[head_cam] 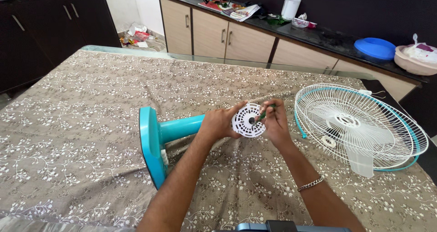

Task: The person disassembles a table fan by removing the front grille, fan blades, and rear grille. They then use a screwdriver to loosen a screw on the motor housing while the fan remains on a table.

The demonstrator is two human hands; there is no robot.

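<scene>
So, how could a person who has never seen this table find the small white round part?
On the table's flowered brown cloth lies a teal fan stand. At its motor end, both hands, left hand and right hand, hold a white slotted disc. It is far smaller than the wire fan guard at the right.

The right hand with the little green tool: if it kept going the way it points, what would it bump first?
Probably the white round fan part; the right hand points its green tool at its centre hole.

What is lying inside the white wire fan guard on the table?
Inside the fan guard lie pale translucent fan blades and a small white ring. What is beneath the blades is covered.
</scene>
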